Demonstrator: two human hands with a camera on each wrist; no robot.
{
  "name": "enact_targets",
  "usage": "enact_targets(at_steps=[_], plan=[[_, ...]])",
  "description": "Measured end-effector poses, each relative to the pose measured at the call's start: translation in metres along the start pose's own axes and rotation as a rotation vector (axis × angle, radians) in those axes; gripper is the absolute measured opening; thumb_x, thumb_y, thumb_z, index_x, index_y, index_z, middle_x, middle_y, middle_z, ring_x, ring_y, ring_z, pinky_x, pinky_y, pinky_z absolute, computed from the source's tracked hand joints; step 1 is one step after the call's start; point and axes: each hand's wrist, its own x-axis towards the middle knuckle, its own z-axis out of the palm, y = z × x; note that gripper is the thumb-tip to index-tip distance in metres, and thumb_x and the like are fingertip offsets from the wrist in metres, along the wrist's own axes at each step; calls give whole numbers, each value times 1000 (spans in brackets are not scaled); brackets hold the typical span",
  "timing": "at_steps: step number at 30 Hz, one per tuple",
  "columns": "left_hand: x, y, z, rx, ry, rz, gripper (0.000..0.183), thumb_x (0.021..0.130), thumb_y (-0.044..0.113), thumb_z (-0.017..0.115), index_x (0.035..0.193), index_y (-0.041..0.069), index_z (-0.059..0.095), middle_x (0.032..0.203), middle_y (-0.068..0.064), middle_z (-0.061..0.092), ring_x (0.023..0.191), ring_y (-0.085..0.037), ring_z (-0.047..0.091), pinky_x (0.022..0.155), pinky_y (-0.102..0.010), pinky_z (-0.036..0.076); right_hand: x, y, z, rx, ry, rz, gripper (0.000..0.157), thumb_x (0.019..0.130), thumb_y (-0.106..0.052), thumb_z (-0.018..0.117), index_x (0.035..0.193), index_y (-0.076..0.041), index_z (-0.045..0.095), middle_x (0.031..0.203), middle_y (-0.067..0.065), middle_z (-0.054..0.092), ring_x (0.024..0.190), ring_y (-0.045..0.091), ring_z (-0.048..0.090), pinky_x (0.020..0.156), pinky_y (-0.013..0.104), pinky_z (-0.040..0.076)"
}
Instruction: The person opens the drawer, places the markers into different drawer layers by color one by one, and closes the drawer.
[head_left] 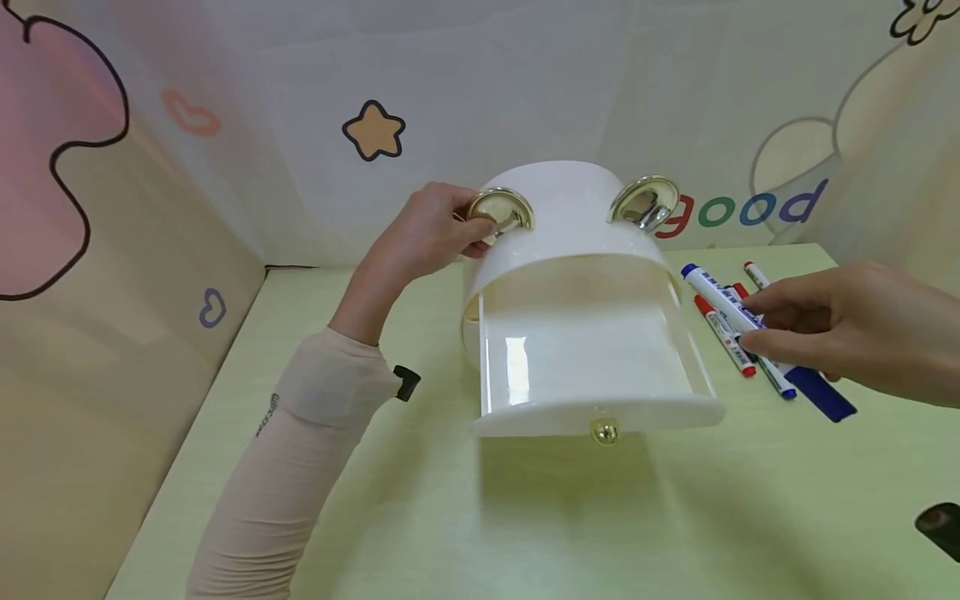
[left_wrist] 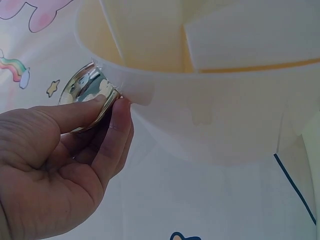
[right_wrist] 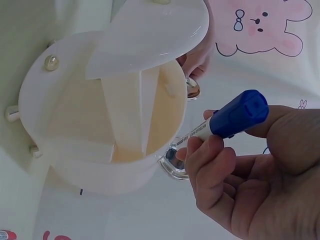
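A white rounded storage box [head_left: 562,200] with two gold ear-like discs stands on the table, its upper drawer [head_left: 540,417] pulled out. Inside, the drawer's floor shows bare. My left hand [head_left: 435,229] pinches the left gold disc [left_wrist: 85,90] between thumb and fingers. To the right of the box, my right hand [head_left: 847,329] grips a thick white marker [head_left: 716,293] with a blue cap [right_wrist: 242,115]. It is held over several thinner markers [head_left: 723,333] with red or blue ends. The right gold disc [head_left: 645,202] is untouched.
The pale green table [head_left: 420,500] meets a printed cloth backdrop [head_left: 450,83] behind the box and a side cloth [head_left: 150,350] at left. A gold knob [head_left: 604,431] juts from the drawer front. A black object [head_left: 941,529] shows at the right edge.
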Motion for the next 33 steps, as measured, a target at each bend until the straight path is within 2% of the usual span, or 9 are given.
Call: enact_targets(at_steps=[8, 13, 18, 27, 33], plan=[[0, 0, 0, -12, 7, 15, 11, 103, 6, 60, 101, -3, 66, 100, -15, 66, 93, -26, 74, 85, -31, 59, 2, -14, -3, 45, -60, -17, 50, 94, -30, 78, 126, 7, 67, 81, -2, 70, 63, 16, 57, 53, 27, 46], [0, -1, 1, -19, 8, 15, 11, 103, 6, 60, 100, -3, 66, 100, -16, 66, 93, -27, 74, 84, -31, 59, 6, -19, -4, 60, -98, -37, 47, 96, -30, 76, 127, 5, 68, 78, -4, 68, 62, 17, 55, 53, 29, 41], [-2, -1, 0, -12, 9, 11, 11, 104, 7, 60, 102, -3, 67, 102, -15, 66, 93, -26, 74, 86, -32, 58, 14, -23, -3, 66, -132, -55, 49, 97, -30, 75, 130, 6, 67, 81, -4, 69, 64, 16, 60, 53, 29, 43], [-2, 3, 1, -1, 5, -1, 12, 104, 8, 61, 104, -1, 67, 103, -14, 66, 93, -25, 74, 86, -32, 58, 21, -38, -4, 103, -177, 3, 47, 98, -39, 73, 131, -7, 69, 67, 0, 59, 59, 18, 54, 49, 31, 42], [-3, 0, -1, -1, 7, -2, 11, 103, 7, 61, 100, -1, 66, 101, -14, 66, 92, -25, 73, 85, -33, 58, 31, -48, 0, 119, -182, -16, 50, 98, -35, 73, 133, 1, 67, 74, 0, 63, 62, 18, 60, 51, 30, 47]])
